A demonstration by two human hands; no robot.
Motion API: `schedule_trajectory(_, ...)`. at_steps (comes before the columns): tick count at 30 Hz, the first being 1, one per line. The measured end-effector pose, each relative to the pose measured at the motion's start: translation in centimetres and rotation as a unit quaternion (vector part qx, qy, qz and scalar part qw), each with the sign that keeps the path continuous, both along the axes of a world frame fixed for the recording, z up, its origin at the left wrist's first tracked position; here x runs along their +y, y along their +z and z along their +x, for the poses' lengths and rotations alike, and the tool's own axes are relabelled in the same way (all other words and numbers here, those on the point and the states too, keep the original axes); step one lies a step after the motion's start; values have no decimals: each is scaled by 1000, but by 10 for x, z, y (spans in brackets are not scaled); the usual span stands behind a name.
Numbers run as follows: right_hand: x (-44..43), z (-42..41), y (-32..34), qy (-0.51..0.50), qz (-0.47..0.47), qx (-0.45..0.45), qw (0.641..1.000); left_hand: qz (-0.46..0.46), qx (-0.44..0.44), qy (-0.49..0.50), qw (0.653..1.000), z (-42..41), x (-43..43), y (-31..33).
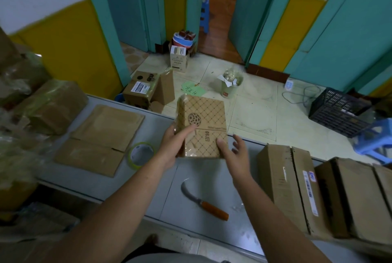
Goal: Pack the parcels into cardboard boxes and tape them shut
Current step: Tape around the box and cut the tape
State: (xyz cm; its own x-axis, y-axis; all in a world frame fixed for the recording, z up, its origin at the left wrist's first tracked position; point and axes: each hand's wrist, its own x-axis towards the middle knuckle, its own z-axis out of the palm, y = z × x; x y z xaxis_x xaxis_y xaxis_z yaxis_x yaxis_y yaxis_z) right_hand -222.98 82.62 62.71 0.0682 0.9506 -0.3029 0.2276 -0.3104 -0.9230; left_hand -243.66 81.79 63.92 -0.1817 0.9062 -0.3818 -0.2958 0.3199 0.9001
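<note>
The left hand (171,146) grips the left edge of a patterned kraft parcel (203,127), thumb laid across its printed front and fingers wrapped behind. The right hand (235,152) is wide, thumb touching the parcel's lower right corner while its fingers splay loosely beside the edge, steadying rather than clasping. The parcel, wrapped in clear film, is held up off the desk (212,178), tilted toward the camera.

This parcel looks unpacked: no open box is ready for it. Flattened cardboard boxes (101,137) lie on the desk to the left, unfolded, with a tape roll (141,153) just beside them. Closed cartons (297,188) stand in a row at the right, some labelled, likely finished ones. What is left for this parcel is probably raising a box, loading it and taping it.

A curved knife (203,201) with an orange handle lies on the desk below the hands, blade bare, in the way of setting anything down there. More film-wrapped bundles (53,105) are stacked at the far left. Beyond the desk, the floor holds loose boxes, a bin and a black crate (339,110).
</note>
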Motion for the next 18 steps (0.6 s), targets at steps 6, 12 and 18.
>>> schedule_trajectory(6,-3,18,17,102,-142,258,950,-2,-29,-45,999,0,-1,-3)
schedule_trajectory(12,-22,26,15,25,74,-43,996,45,237,-48,969,33,-2,-13)
schedule_trajectory(18,-60,61,11,92,70,-358,927,-13,23,-147,989,113,-20,-19)
